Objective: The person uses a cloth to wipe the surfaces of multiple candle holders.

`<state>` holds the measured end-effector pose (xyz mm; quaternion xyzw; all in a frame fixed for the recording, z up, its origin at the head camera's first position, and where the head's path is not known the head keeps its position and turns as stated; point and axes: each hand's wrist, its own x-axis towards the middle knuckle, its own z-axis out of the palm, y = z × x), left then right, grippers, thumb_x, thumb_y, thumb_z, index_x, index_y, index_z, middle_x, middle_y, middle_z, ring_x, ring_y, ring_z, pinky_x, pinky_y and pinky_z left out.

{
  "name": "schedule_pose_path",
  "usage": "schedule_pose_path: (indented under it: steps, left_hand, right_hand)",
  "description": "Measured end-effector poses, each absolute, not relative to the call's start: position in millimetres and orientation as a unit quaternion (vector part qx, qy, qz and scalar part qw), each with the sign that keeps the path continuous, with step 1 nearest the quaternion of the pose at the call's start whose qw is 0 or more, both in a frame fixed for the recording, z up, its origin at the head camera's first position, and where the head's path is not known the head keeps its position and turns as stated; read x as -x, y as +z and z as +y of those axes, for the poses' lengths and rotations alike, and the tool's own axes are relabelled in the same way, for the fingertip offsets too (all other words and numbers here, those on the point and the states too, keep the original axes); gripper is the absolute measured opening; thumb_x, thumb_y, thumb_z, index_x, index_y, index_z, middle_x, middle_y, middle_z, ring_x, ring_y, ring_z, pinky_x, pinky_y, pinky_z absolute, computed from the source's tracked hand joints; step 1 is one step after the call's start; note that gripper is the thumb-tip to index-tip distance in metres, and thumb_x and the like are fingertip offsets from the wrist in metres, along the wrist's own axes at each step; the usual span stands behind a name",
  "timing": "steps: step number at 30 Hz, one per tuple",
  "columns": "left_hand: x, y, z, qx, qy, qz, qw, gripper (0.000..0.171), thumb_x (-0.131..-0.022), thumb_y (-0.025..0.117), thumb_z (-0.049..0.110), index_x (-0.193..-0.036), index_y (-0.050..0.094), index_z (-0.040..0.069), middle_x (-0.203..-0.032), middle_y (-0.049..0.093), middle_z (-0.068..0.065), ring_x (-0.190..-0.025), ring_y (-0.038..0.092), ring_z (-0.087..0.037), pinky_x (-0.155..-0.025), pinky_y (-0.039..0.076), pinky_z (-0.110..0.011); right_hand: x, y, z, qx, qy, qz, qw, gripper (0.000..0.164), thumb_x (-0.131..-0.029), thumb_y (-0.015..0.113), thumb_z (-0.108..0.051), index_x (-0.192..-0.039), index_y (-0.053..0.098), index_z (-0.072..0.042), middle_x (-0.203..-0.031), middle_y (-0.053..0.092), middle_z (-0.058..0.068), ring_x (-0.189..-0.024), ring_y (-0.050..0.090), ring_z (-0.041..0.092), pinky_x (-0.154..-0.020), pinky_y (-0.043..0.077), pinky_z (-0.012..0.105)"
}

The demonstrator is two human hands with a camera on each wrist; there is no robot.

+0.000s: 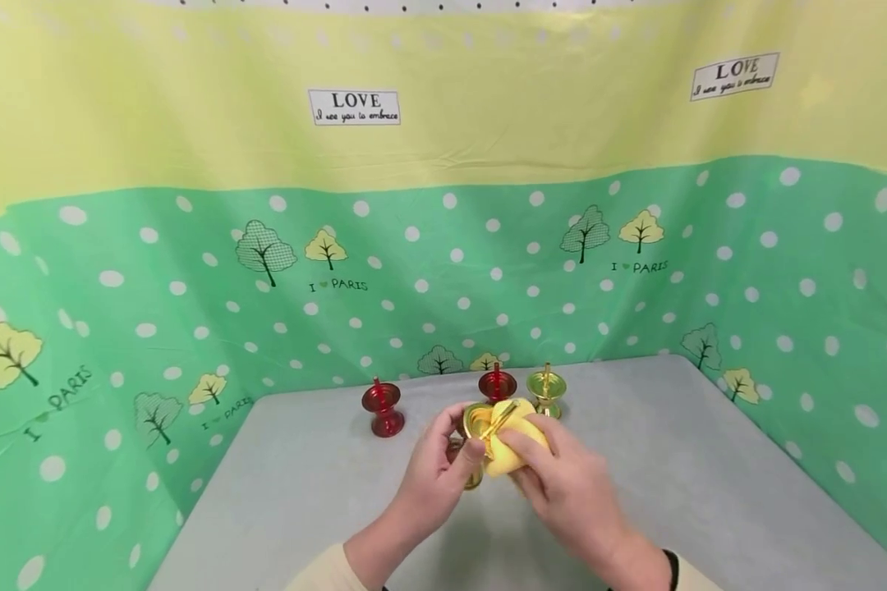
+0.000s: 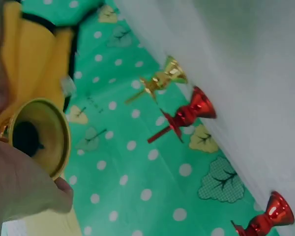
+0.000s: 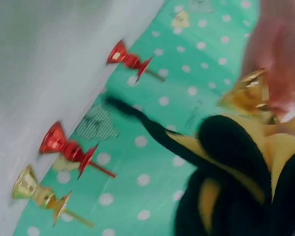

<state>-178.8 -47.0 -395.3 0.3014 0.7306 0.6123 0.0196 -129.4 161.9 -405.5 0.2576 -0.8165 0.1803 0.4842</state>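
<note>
Head view, held gold candlestick (image 1: 476, 420), yellow cloth (image 1: 501, 459)

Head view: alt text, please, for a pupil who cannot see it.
A person's left hand holds a gold spiked stand; the right hand grips a yellow cloth by it. Two red stands and another gold one stand beyond on a grey table.
</note>
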Motion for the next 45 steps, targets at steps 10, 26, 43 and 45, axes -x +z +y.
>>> schedule_pose_path:
  steps: [10,26,43,45]
  left_hand:
    - [191.1,-384.6,-58.0,-0.353,0.682,0.569,0.294,0.078,-0.105,0.057,0.059,-0.146,0.051,-0.006,-0.118,0.078,0.007,-0.113,0.073,-0.007,-0.103,0.058,-0.028]
    - [188.2,-395.4,-46.2,-0.215,0.693,0.654,0.215,0.076,-0.095,0.084,0.025,-0.157,0.047,0.003,-0.147,0.065,-0.019,-0.115,0.069,-0.016,-0.094,0.062,-0.028]
    - [202.9,-398.7,-51.4,-0.243,0.708,0.609,0.262,0.079,-0.098,0.08,0.031,-0.159,0.042,-0.002,-0.135,0.076,-0.008,-0.112,0.073,-0.011,-0.102,0.058,-0.029]
    - [204.1,-400.0,-49.4,-0.216,0.712,0.627,0.232,0.076,-0.098,0.08,0.027,-0.159,0.043,-0.002,-0.144,0.07,-0.014,-0.117,0.072,-0.013,-0.104,0.058,-0.031]
  right_hand:
    - [158.3,-400.3,189.0,-0.414,0.282,-0.701,0.508,0.022,-0.111,0.06,-0.024,-0.112,0.079,-0.014,-0.115,0.071,0.017,-0.099,0.07,0.024,-0.091,0.059,0.022]
    - [125.5,-397.2,185.7,-0.317,0.095,-0.846,0.419,0.045,-0.084,0.08,-0.052,-0.121,0.077,-0.027,-0.115,0.073,0.001,-0.094,0.074,0.017,-0.07,0.064,0.033]
    - [152.1,-395.7,195.1,-0.31,0.171,-0.814,0.46,0.043,-0.104,0.05,-0.054,-0.119,0.08,-0.028,-0.116,0.077,0.007,-0.098,0.077,0.025,-0.073,0.065,0.039]
    - [148.5,-398.8,190.9,-0.283,0.169,-0.832,0.447,0.049,-0.104,0.048,-0.057,-0.123,0.078,-0.024,-0.118,0.078,0.008,-0.1,0.077,0.025,-0.075,0.065,0.04]
